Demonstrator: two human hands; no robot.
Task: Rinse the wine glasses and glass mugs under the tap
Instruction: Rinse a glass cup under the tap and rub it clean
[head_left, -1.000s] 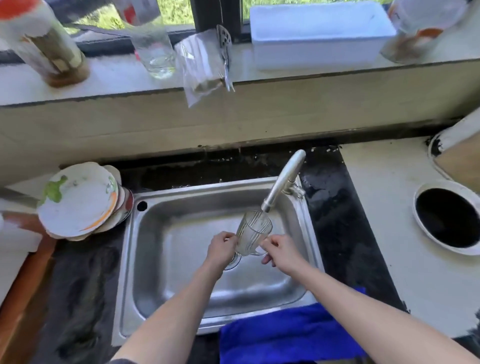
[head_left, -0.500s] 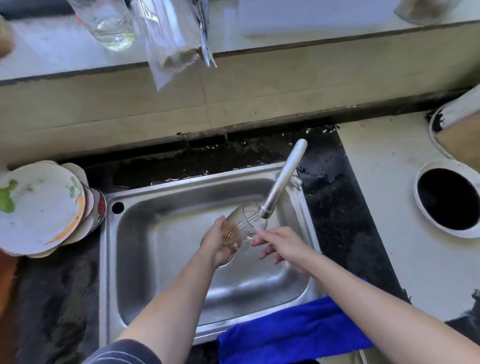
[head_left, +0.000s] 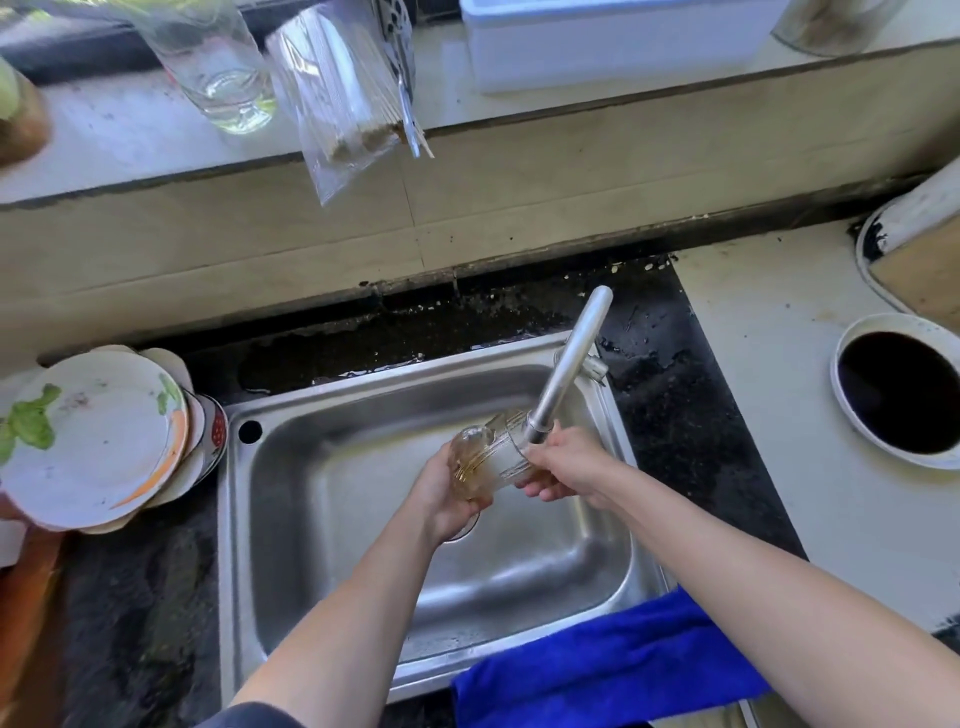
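Tilting the glass (head_left: 493, 460) sideways over the sink (head_left: 332, 415), mouth toward the tap (head_left: 569, 374) at two o'clock so water could run in, I curled my left hand (head_left: 441, 501) round its base and pinched the rim with my right hand (head_left: 569, 462).

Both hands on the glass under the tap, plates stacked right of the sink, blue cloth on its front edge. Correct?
Not quite. The head view shows the plates stacked left of the sink, not right. The rest holds: left hand and right hand hold the glass under the tap, and the blue cloth lies on the sink's front edge.
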